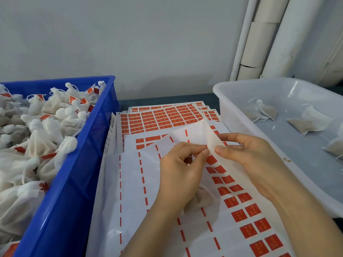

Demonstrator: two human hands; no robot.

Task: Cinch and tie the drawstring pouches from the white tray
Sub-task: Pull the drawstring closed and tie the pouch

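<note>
My left hand pinches a small red label at the edge of a label sheet. With thumb and fingers, my right hand grips that sheet's corner, which is bent upward. One filled white pouch lies on the sheets under my left wrist, partly hidden. The white tray on the right holds a few loose pouches, with one further back.
A blue crate on the left is piled with several tied white pouches bearing red labels. More sheets of red labels are stacked on the table behind my hands. White pipes run up the wall at the back right.
</note>
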